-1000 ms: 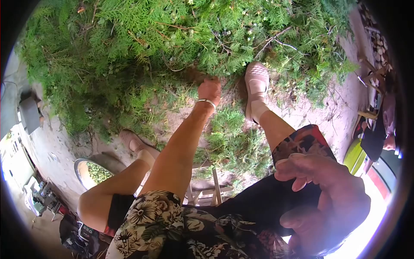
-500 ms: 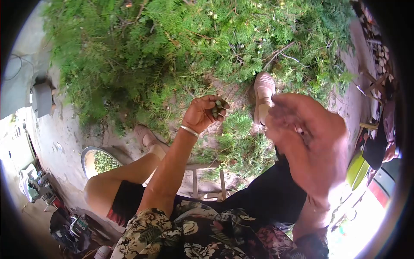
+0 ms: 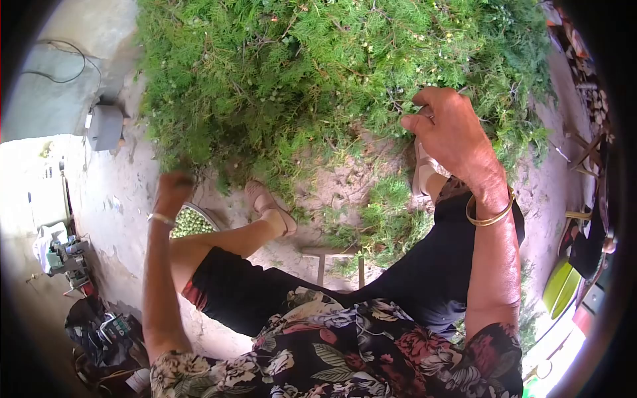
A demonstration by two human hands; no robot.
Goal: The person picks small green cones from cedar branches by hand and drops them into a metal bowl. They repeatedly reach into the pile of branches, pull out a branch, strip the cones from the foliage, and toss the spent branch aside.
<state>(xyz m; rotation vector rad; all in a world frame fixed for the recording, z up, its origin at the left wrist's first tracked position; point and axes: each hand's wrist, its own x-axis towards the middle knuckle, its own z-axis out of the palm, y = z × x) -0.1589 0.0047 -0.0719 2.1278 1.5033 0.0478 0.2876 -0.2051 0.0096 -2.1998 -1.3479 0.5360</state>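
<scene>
**Two hands work apart at an evergreen shrub**

The right hand (image 3: pixel 451 132) reaches up into the evergreen foliage (image 3: pixel 318 73). Its fingers are curled, and thumb and forefinger are pinched together on a sprig at the lower edge of the greenery. A gold bangle (image 3: pixel 489 215) circles the wrist just below. Well away to the left and lower down, the left hand (image 3: pixel 174 189) hangs at the shrub's near fringe with a thin bracelet (image 3: pixel 159 217) on its wrist. It looks curled, but the blur makes it impossible to tell whether it is closed or holding anything.

Just below and slightly right of the left hand, a metal bowl (image 3: pixel 206 213) sits on the bare earth, filled with small green berries (image 3: pixel 189 224). Between the two hands, a sandalled foot (image 3: pixel 269 202) rests on sandy ground. The other sandal (image 3: pixel 423 174) shows just under the right hand.

Lower, between the forearms, part of a wooden stool (image 3: pixel 338 255) sits among grass tufts. Beyond the left hand, up and to the left, a grey box (image 3: pixel 105 126) is fixed to a pale wall.
</scene>
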